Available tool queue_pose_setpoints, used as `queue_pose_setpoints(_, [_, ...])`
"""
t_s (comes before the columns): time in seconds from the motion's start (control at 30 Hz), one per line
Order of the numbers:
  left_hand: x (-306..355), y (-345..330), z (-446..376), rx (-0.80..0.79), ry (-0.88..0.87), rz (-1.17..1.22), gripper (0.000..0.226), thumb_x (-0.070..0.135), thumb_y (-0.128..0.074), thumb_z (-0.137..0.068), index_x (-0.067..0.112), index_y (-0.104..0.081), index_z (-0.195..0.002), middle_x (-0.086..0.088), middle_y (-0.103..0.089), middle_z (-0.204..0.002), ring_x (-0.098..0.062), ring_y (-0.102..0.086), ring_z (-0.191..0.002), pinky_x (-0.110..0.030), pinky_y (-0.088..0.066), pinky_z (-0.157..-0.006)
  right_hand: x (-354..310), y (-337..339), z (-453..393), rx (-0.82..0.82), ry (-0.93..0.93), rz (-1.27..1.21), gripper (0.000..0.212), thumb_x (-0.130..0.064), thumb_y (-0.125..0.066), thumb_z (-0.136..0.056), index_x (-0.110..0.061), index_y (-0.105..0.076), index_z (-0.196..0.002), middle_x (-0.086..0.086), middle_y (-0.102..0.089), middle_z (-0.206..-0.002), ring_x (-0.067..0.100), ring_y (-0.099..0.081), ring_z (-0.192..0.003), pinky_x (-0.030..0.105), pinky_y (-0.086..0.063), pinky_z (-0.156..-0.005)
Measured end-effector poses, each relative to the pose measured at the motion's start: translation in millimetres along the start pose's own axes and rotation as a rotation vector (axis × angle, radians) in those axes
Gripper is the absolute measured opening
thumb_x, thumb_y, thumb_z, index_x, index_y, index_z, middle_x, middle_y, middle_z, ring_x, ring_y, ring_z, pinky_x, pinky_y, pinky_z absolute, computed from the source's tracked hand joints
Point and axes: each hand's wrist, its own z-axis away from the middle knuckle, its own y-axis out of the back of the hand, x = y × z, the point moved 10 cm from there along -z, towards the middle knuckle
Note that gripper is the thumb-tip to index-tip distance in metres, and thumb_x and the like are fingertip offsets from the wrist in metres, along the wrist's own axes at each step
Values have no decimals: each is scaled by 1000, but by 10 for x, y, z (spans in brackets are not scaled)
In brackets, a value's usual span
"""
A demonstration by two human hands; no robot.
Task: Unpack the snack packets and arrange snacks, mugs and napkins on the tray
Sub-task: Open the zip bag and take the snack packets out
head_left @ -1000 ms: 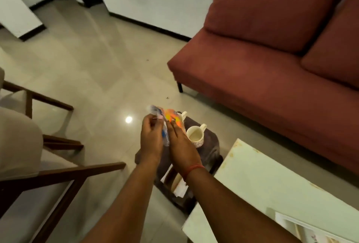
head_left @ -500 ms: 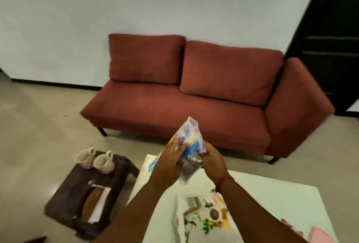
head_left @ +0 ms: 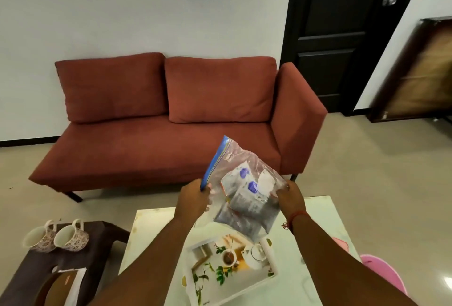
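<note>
A red sofa (head_left: 171, 134) stands against the wall well beyond both hands. Below the hands lies the pale tabletop (head_left: 318, 244), carrying a printed tray (head_left: 232, 274) directly under them. Left of the left hand, a dark low table (head_left: 97, 244) holds two flowered mugs (head_left: 57, 236) lying on their sides. Between the hands hangs a clear zip bag (head_left: 244, 190) of snack packets, above the tray. The left hand (head_left: 193, 199) pinches the bag's blue zip edge; the right hand (head_left: 291, 198) grips its opposite corner.
</note>
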Motion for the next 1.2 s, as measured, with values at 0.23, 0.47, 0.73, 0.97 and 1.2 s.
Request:
queue_pose_setpoints(0.23, [-127,-186,-2,-264,178,132,21,22,-49,-98,10,-65,-92,-14,-72,-90,-27,-72,-76,-45,-62,-60,-230,-795,490,-77,175,291,31,-6,-54,-91,-5,-57,-122,16,-50,-128,32,-55,-115,32,-40,-97])
queue_pose_setpoints(0.47, [-549,5,30,-258,318,216,17,24,-51,-95,14,-65,-101,-13,-67,-91,-25,-68,-82,-30,-58,-50,-354,-1969,1136,-336,179,141,14,-22,-52,-98,-14,-59,-107,-1,-65,-106,14,-62,-96,18,-50,-76])
queue_pose_setpoints(0.73, [-733,66,70,-212,163,6,31,32,-50,-98,19,-64,-73,-6,-69,-80,-22,-68,-75,-38,-59,-72,-288,-2176,1405,-215,276,401,33,-23,-54,-98,-14,-46,-129,6,-47,-130,21,-58,-115,36,-53,-98])
queue_pose_setpoints(0.97, [-608,107,132,-118,126,45,27,30,-60,-94,11,-69,-77,-6,-67,-72,-17,-62,-63,-29,-51,-56,-382,-2077,1338,-204,334,484,31,-27,-57,-97,-18,-49,-126,4,-54,-128,19,-59,-113,34,-54,-95])
queue_pose_setpoints(1.2, [-393,-37,266,-10,144,125,34,26,-68,-88,15,-50,-61,-5,-53,-61,-15,-49,-57,-25,-40,-54,-454,-1680,1277,-221,390,415,26,-24,-55,-96,-13,-57,-120,3,-49,-117,16,-62,-94,25,-54,-81])
